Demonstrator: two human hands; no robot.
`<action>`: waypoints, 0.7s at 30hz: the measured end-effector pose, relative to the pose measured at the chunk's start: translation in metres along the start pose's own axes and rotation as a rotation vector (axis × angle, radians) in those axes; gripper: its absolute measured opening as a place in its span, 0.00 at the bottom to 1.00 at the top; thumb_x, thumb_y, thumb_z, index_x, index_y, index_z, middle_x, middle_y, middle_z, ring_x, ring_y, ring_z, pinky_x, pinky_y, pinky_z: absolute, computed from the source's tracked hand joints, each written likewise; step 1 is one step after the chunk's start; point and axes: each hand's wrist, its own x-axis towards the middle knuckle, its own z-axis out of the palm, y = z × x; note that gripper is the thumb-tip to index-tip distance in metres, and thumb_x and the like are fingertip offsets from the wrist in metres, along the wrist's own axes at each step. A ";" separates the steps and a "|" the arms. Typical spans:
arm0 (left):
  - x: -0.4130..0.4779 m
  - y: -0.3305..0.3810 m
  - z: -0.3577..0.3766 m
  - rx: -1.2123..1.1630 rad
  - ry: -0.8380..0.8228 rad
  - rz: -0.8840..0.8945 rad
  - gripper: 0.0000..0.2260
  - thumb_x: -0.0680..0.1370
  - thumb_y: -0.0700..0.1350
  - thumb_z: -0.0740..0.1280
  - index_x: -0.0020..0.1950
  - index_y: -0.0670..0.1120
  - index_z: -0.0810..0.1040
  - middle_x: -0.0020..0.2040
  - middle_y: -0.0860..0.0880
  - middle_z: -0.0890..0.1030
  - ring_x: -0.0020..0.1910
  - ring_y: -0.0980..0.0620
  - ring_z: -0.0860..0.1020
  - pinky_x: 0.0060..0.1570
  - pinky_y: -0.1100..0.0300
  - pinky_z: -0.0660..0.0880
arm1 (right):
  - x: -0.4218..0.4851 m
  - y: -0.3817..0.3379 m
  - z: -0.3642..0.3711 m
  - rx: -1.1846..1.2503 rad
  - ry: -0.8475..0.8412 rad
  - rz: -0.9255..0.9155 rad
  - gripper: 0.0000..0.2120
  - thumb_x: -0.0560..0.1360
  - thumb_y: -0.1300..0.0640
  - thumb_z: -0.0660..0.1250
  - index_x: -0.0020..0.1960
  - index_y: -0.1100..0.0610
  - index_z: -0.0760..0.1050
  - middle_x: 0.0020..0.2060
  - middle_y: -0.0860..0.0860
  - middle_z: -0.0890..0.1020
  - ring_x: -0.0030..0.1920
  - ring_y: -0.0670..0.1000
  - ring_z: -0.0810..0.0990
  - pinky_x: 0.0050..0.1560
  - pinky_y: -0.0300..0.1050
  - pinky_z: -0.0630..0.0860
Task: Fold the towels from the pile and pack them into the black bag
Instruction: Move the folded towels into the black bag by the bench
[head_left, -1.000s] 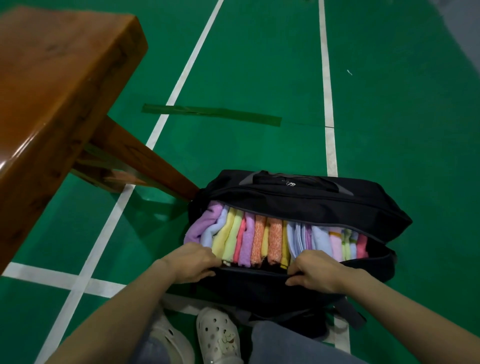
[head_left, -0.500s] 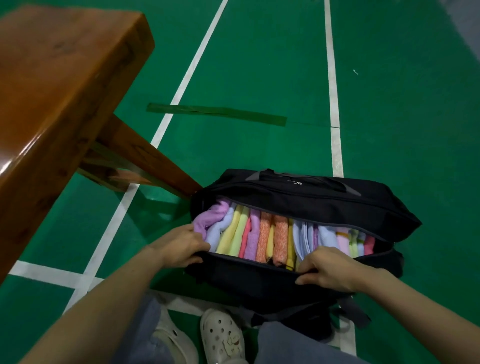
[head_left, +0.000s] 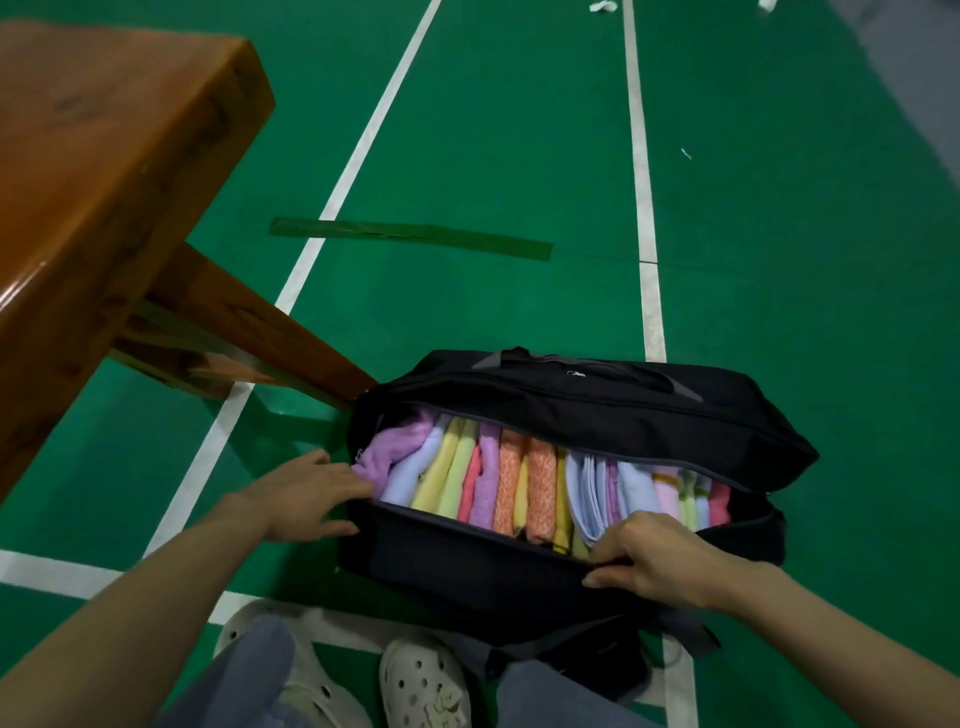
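1. Now the left hand (head_left: 306, 496) sits further left than half a second ago, off the near rim and at the left end of the black bag (head_left: 597, 415), fingers spread and relaxed, gripping nothing, fingertips touching the purple towel (head_left: 392, 452).
2. Meanwhile the right hand (head_left: 657, 558) stays on the near rim, fingers curled over the fabric edge (thumb below, pinching it).
3. Folded towels (head_left: 524, 491) stand on edge in a packed row inside the bag, which lies unzipped on the green floor (head_left: 519, 156) just beside the wooden surface's leg (head_left: 249, 322).
4. Pale clogs (head_left: 423, 686) show below the bag.
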 end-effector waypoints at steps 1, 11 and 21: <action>0.000 0.000 -0.005 0.038 0.022 0.028 0.15 0.77 0.59 0.61 0.61 0.55 0.71 0.61 0.58 0.74 0.58 0.57 0.71 0.54 0.61 0.59 | 0.000 0.000 -0.001 0.006 -0.014 0.011 0.14 0.76 0.43 0.62 0.40 0.52 0.74 0.33 0.48 0.76 0.37 0.46 0.73 0.36 0.31 0.64; -0.015 0.003 0.010 0.230 0.666 0.239 0.17 0.80 0.48 0.55 0.36 0.49 0.78 0.30 0.53 0.77 0.29 0.52 0.73 0.35 0.61 0.58 | -0.038 0.036 0.000 -0.203 -0.149 0.211 0.12 0.75 0.44 0.62 0.56 0.47 0.72 0.51 0.45 0.79 0.53 0.46 0.76 0.47 0.41 0.67; -0.002 -0.006 0.009 -0.130 0.211 -0.173 0.10 0.80 0.54 0.58 0.52 0.54 0.76 0.44 0.53 0.74 0.43 0.54 0.72 0.44 0.61 0.64 | -0.104 0.137 0.034 0.720 1.121 0.849 0.16 0.76 0.68 0.60 0.38 0.50 0.77 0.41 0.56 0.84 0.34 0.37 0.80 0.37 0.26 0.74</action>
